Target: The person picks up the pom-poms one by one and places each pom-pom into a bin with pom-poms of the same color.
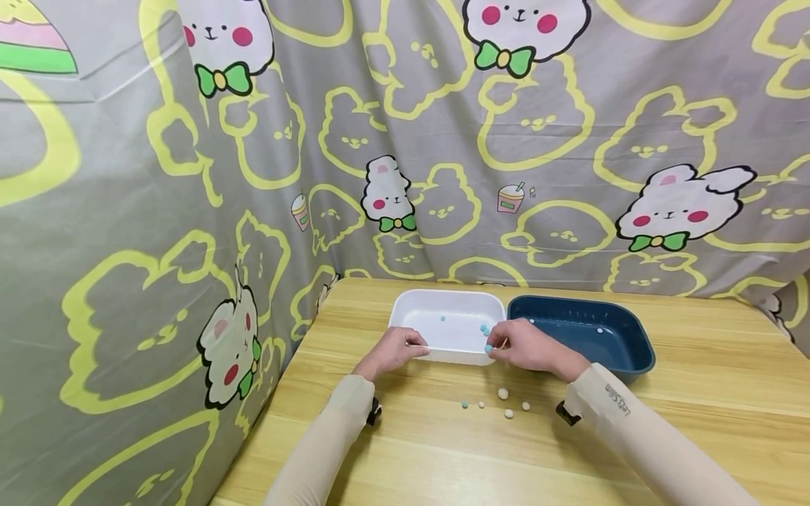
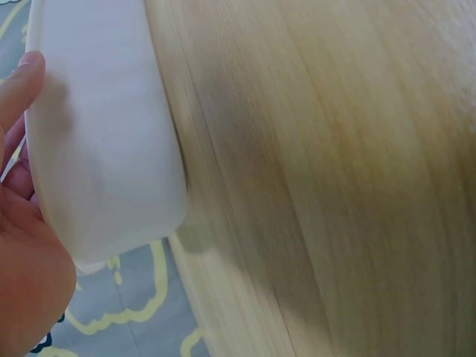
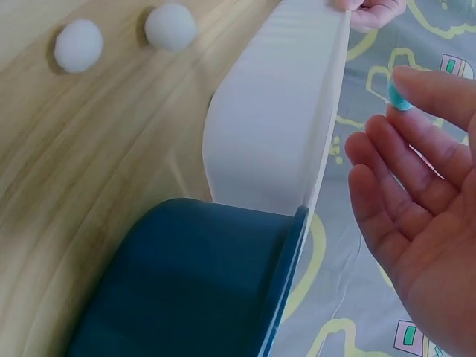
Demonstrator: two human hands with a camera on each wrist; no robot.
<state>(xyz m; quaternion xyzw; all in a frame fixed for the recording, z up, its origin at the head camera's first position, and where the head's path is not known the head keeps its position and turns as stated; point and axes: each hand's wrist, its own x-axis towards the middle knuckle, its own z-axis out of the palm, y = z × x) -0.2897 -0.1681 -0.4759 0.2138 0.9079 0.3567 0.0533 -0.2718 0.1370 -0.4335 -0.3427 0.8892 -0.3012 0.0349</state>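
Observation:
In the head view my left hand (image 1: pixel 394 350) grips the near rim of a white plastic basin (image 1: pixel 468 356), thumb on the outer wall. The left wrist view has the thumb (image 2: pixel 26 82) at the rim, with the other fingers partly hidden behind it. My right hand (image 1: pixel 528 344) pinches a small light-blue ball (image 3: pixel 399 97) between thumb and index finger, above the basin's near right corner. Its other fingers are loosely bent. Inside the white basin lie a light-blue ball (image 1: pixel 443 318) near the middle and others (image 1: pixel 484 328) toward the right side.
Touching the white basin's right side is a dark-blue basin (image 1: pixel 642 351) with small white balls (image 1: pixel 600 330) in it. In front, on the wooden table (image 1: pixel 405 450), lie several white balls (image 1: pixel 503 393) and one light-blue ball (image 1: pixel 465 405). A patterned grey cloth (image 1: pixel 443 140) hangs behind and at left.

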